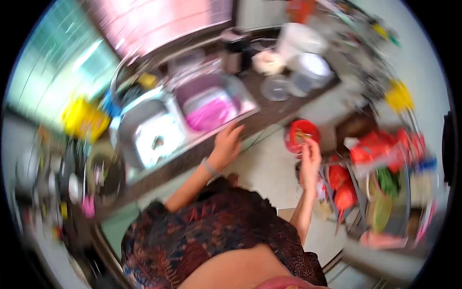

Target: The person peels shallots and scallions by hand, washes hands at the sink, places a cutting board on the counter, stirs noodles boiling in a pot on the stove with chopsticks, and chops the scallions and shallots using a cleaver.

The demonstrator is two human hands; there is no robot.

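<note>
My left hand [227, 146] hovers by the front edge of the double sink, its fingers loosely apart and nothing seen in them. A bracelet circles that wrist. In the right-hand basin [185, 90] lies a bright pink item [211, 114], perhaps a bag or cloth. My right hand [309, 161] reaches over a round red container [315, 129], with its fingers drawn together. Small brownish matter [301, 135] shows at the fingertips; blur hides whether it is held or lies in the container.
Clear tubs [275, 88] and a white container [313, 68] stand on the dark counter right of the sink. A rack [355, 192] with red bags [380, 149] and greens [386, 182] is at the right. A yellow bag [84, 119] sits at the left.
</note>
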